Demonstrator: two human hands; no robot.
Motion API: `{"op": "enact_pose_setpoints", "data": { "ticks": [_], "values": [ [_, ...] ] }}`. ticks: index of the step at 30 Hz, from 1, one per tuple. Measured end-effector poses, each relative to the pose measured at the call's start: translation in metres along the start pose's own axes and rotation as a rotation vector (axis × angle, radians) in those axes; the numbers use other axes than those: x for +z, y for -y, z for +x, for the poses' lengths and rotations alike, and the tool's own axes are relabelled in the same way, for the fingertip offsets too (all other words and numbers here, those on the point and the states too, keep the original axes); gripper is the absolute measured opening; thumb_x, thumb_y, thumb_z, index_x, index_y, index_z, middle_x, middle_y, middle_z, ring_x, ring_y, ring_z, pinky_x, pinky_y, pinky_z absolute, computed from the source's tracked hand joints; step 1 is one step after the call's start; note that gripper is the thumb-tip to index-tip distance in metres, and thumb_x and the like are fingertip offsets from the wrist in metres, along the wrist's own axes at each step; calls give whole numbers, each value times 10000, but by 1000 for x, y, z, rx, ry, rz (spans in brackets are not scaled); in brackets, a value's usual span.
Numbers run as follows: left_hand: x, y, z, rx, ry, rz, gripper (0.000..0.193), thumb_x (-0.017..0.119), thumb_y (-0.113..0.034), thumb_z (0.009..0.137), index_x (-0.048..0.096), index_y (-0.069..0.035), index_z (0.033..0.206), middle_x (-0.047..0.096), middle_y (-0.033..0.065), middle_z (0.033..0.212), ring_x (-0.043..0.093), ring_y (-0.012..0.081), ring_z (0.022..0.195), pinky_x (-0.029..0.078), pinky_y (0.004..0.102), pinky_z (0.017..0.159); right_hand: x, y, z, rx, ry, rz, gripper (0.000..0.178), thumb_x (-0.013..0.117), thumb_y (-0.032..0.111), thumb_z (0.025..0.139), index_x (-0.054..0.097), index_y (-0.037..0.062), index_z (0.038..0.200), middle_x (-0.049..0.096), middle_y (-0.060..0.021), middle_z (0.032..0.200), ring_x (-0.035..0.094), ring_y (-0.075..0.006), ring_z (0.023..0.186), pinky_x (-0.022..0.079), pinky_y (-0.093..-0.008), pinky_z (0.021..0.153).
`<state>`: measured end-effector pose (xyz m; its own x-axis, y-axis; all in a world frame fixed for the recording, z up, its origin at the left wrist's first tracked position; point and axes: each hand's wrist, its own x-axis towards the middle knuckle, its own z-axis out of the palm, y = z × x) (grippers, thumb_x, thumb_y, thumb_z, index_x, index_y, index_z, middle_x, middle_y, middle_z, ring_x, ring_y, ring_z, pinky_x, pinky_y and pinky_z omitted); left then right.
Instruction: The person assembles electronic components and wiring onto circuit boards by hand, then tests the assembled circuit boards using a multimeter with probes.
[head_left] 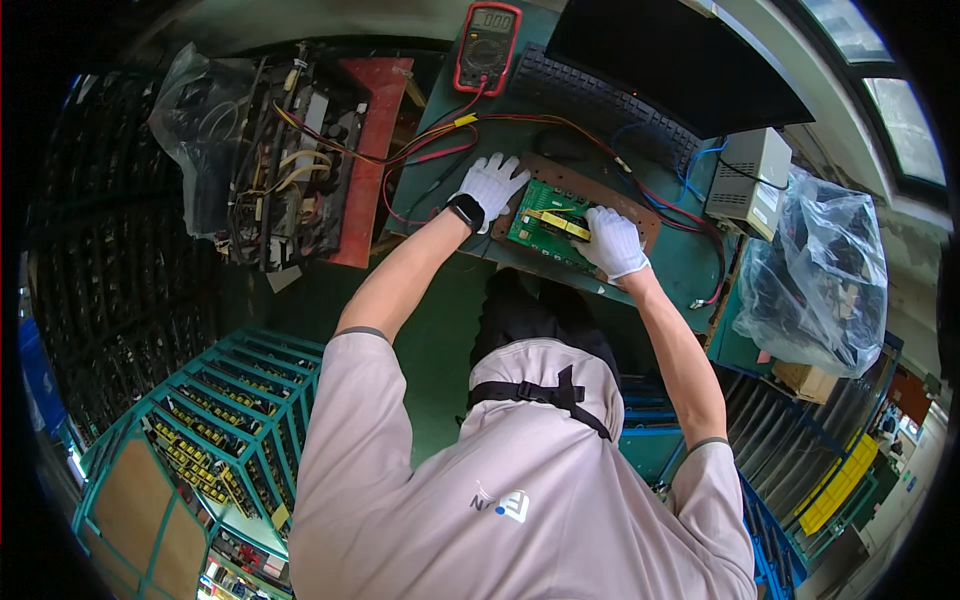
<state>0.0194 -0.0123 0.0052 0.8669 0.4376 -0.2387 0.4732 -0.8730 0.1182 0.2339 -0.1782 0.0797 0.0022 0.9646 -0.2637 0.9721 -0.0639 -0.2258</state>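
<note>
A green circuit board [536, 238] with yellow block-shaped parts [557, 223] lies on a brown base plate [541, 170] at the table's near edge. My left hand [492, 187], in a white glove, rests at the plate's left edge with fingers stretched and apart, holding nothing. Over the right end of the yellow parts, my right hand [613, 243], also gloved, has its fingers curled together and pressed down. What lies under those fingertips is hidden.
A red multimeter [487, 47] stands at the back of the green table, beside a keyboard [600, 100] and monitor [680, 60]. Wires [540, 119] loop around the board. A grey box [748, 180] sits right; an opened machine [300, 160] stands left. Teal racks [235, 400] are lower left.
</note>
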Motion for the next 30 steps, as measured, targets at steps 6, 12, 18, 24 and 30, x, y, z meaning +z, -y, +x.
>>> {"op": "enact_pose_setpoints", "data": {
  "ticks": [6,12,18,24,30],
  "values": [
    [-4,-1,-4,29,-25,38,830,847,-365,711,492,-205,1444,437,106,1506,431,352,1358,406,517,1065,11,-5,1,0,6,-26,383,812,345,765,632,47,923,662,-162,926,664,-338,907,535,-469,753],
    [-5,6,-2,65,-31,61,814,839,-397,721,507,-212,1441,426,82,1530,397,348,1404,370,540,1110,26,-7,3,34,33,2,427,822,344,759,638,21,967,664,-177,962,659,-354,918,532,-474,773],
    [-11,9,0,76,10,81,804,830,-436,732,513,-218,1438,427,69,1537,389,330,1421,343,553,1134,36,-7,4,50,-11,24,433,825,330,752,637,22,991,664,-176,974,656,-353,937,534,-473,789],
    [-19,5,2,78,20,87,791,826,-425,739,516,-216,1437,435,73,1533,400,323,1415,336,556,1141,43,-9,-4,74,-90,32,352,807,298,747,627,53,924,654,-157,939,657,-348,901,538,-471,747],
    [-20,2,0,105,-21,7,818,826,-382,737,479,-205,1457,423,87,1552,412,339,1409,334,557,1145,46,-8,-11,113,-99,90,335,790,291,738,610,73,918,655,-154,935,657,-352,911,537,-479,752]
  ]
}}
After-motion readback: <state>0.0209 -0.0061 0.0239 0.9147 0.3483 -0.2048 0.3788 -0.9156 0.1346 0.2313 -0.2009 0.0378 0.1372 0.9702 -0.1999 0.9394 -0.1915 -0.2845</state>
